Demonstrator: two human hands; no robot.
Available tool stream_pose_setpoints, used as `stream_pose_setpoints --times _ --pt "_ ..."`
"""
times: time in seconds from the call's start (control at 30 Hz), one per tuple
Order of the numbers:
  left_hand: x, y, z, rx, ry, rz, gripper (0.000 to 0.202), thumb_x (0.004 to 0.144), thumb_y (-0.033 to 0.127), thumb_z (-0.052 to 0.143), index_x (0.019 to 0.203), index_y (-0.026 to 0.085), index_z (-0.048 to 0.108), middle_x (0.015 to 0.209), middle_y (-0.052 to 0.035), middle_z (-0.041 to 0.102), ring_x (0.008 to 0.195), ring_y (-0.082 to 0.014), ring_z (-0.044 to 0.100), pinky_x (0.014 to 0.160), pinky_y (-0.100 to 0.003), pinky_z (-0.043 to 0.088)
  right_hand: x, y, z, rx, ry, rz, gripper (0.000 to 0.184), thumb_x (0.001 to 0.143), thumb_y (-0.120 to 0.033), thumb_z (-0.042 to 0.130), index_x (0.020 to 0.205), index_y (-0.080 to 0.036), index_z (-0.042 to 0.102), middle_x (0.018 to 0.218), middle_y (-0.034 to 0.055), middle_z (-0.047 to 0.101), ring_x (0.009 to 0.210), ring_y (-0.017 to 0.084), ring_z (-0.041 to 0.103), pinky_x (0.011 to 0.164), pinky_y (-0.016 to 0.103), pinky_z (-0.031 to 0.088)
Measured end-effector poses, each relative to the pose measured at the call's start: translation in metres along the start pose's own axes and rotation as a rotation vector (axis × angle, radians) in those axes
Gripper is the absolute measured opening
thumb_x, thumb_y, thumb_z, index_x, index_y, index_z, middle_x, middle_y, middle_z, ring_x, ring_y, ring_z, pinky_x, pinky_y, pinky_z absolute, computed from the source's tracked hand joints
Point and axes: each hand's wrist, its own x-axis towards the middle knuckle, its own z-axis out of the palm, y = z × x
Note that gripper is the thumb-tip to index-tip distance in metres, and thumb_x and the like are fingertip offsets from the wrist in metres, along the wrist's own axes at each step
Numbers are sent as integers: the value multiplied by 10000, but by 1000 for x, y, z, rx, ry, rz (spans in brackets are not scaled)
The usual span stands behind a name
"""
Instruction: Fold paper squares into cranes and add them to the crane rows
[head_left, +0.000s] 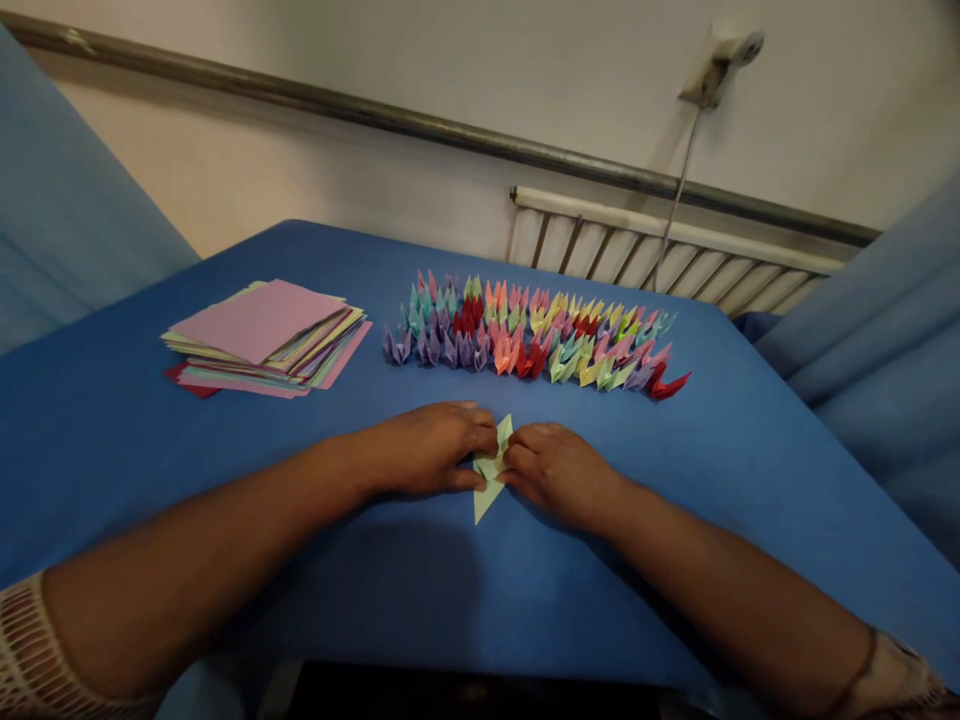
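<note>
A pale green sheet of origami paper, folded into a narrow diamond with pointed ends, lies on the blue table in front of me. My left hand is closed on its left edge, fingertips and thumb pressed to the paper. From the other side my right hand grips the right edge with bent fingers. Both hands rest low over the table, and their fingers cover the middle of the paper. Just beyond them stand rows of folded paper cranes in many colours.
A loose stack of coloured paper squares, pink on top, sits at the left. Behind the table are a wall with a metal rail and a radiator. Blue curtains hang at both sides.
</note>
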Motion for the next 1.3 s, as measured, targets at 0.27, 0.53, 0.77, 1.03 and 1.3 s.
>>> stream_pose_setpoints --times 0.27,0.53,0.77,1.03,1.3 --pt "5 -2 4 -45 38 -78 132 911 263 539 847 197 633 839 -34 618 831 -189 571 792 -298 435 0 1 1 117 56 61 196 967 -247 458 897 -160 619 877 84 627 823 201 551 760 342 444" --pt "11 -2 13 40 89 -265 129 895 267 545 848 177 625 847 -36 613 810 -186 571 767 -302 434 0 3 7 353 112 259 99 875 -199 588 792 -198 535 805 22 577 754 162 531 702 297 434" --pt "11 -3 15 70 92 -332 81 850 270 610 847 189 609 850 -34 611 823 -202 559 724 -299 420 -3 -1 -7 212 29 100 152 950 -198 481 904 -187 625 910 67 623 842 191 557 759 325 433" --pt "5 -11 7 71 38 -311 89 837 260 620 776 196 606 825 -17 599 796 -189 554 717 -291 402 -6 9 -19 230 -49 -17 220 962 -193 459 957 -213 678 952 55 653 800 166 563 739 294 435" --pt "11 -7 11 114 76 -417 197 827 386 647 811 192 617 825 -23 625 788 -196 561 697 -290 388 -6 26 -6 351 13 -111 232 932 -173 503 1072 -181 689 958 67 633 822 158 565 740 284 456"
